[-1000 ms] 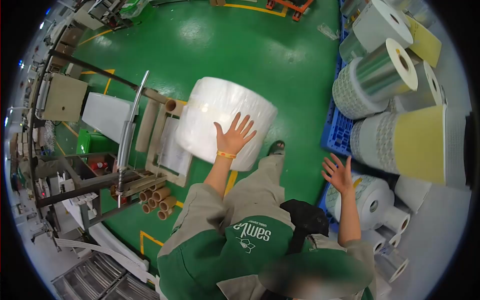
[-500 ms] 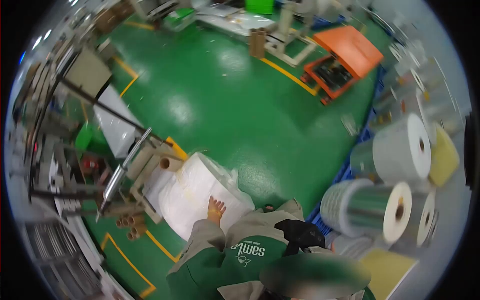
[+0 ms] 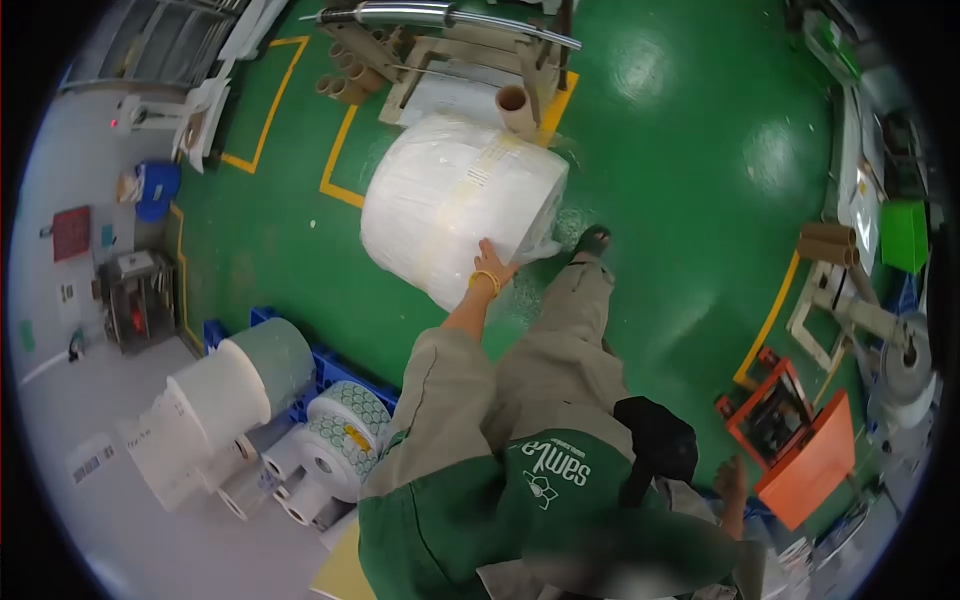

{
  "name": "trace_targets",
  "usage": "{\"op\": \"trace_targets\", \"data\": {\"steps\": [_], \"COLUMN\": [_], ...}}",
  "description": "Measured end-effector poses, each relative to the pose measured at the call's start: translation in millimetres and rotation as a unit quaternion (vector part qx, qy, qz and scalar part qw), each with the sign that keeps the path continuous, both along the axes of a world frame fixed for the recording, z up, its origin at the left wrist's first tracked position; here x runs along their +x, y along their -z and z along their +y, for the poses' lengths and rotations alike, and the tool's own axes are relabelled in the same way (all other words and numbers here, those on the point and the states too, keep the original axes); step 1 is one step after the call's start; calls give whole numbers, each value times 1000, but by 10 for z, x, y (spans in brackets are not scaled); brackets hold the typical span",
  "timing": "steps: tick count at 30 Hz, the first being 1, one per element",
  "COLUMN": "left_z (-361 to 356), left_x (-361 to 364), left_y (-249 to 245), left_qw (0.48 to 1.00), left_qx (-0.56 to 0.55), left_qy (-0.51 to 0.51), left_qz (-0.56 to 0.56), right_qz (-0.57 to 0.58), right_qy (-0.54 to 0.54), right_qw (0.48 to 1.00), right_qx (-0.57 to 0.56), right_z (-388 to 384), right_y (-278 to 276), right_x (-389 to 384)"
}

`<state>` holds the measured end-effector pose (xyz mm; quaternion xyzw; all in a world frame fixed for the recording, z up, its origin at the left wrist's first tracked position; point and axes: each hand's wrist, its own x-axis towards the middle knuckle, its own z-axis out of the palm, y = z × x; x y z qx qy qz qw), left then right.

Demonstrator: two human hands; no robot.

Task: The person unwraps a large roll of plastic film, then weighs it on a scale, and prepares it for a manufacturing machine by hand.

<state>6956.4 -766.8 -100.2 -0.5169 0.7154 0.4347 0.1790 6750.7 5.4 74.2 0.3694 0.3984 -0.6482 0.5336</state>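
Observation:
A large white roll in clear plastic wrap (image 3: 440, 205) lies on its side on the green floor. My left hand (image 3: 490, 270), with a yellow band at the wrist, rests on the roll's near right edge, its fingers spread on the wrap. Out to the right of my body, my right hand (image 3: 733, 485) hangs low near the orange machine, apart from the roll. Its fingers are small and blurred, so their pose is unclear.
Beyond the roll stands a frame with a metal shaft (image 3: 400, 14) and a cardboard tube (image 3: 515, 105). Film rolls (image 3: 215, 395) sit on blue pallets at lower left. An orange machine (image 3: 805, 465) is at right, a green bin (image 3: 904, 235) at upper right.
The view has swung round, bringing the film rolls to the left and the orange machine to the right. My left hand is still on the white roll; my right hand has come into view.

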Motion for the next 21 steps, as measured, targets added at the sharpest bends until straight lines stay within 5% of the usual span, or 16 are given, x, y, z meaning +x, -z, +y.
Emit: {"op": "trace_targets", "data": {"steps": [1,2,3,4,5,9,13,15,17,21], "left_z": [-25,-33,11,20,13,-121,112,334,467,409], "left_x": [-70,-144,-212,-234,-202,-485,-1226,-1619,-2003,-3017], "left_y": [-26,-73,-124,-136,-31,-187,-498,-366,-319,-220], "left_qw": [999,997,992,990,985,985,957,969,986,998], "left_qx": [3,9,21,6,-22,24,-42,-126,-37,25], "left_qy": [3,13,27,54,88,-74,-253,-203,-165,20], "left_qz": [-40,-81,-122,-132,-150,-151,-135,-62,2,-53], "right_qz": [77,230,304,354,362,370,329,431,166,238], "right_qy": [-10,-143,-217,-238,-109,-355,-451,-670,-470,-466], "right_qw": [996,931,870,840,861,819,811,571,850,808], "right_qx": [37,244,321,334,340,256,178,199,171,272], "right_z": [-167,-662,-1163,-1702,-2392,-3596,-3279,-2570,-2387,-2951], "right_y": [-127,-306,-494,-622,-747,-718,46,753,743,196], "right_x": [-775,-1301,-1690,-2030,-2201,-2584,-2877,-3023,-3205,-4226]}}
